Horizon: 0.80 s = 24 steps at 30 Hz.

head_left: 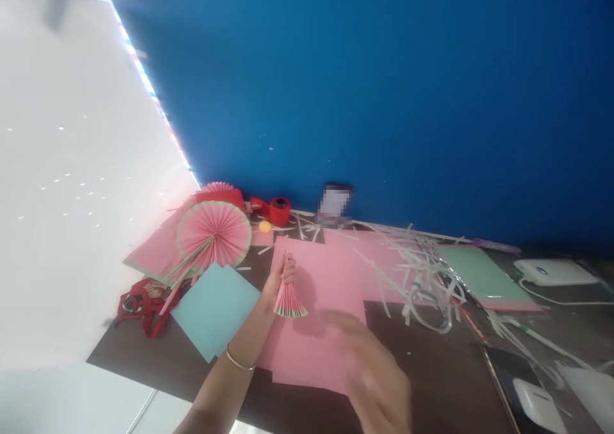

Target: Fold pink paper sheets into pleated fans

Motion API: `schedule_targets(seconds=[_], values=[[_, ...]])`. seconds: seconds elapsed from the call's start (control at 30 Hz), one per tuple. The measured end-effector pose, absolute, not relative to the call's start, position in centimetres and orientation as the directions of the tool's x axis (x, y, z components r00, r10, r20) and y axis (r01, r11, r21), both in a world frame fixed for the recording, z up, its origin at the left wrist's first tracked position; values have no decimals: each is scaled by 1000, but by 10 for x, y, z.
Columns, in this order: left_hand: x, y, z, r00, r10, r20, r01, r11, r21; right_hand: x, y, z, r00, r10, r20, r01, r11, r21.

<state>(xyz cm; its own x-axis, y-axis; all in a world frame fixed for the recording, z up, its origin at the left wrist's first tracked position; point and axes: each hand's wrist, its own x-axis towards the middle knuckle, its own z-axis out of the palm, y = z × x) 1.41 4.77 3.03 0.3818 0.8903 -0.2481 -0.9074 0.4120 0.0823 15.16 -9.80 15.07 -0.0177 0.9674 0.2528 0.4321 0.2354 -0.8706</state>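
At left I see a round pink fan (pixel 225 220), with blue sheets (pixel 215 306) just in front. My left grip (pixel 277 282) pinches the pleated pink paper (pixel 290 301) near its top, above a pink sheet (pixel 311 360). My right grip (pixel 374 364) is blurred beside it; I cannot tell whether it is empty. White strips (pixel 422 268) litter the table (pixel 446 370) farther right.

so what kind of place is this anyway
Probably a paper-craft spot at a dark table by a blue wall; home or workshop, I can't tell. The signs: a round pleated pink fan, loose white strips, and pleated pink paper in the left hand.
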Motion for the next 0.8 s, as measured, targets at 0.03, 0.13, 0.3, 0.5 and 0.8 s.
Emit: schedule_targets(seconds=[0.03,0.13,0.3,0.5,0.8], values=[[15,48,30,378,890,-256,-907,412,92,146,-86,138,-8,973,232,472,208,-857],[20,46,29,342,890,-303,-888,411,205,126,-63,97,-6,989,145,618,118,-778],[31,39,27,279,905,-322,-808,402,431,105,-58,61,-60,994,94,641,111,-760],[37,35,21,99,906,-411,-675,364,642,114,-60,54,8,1000,-4,555,-8,-832],[27,36,24,78,997,16,-361,14,933,185,-48,50,-87,964,-250,239,-223,-945]])
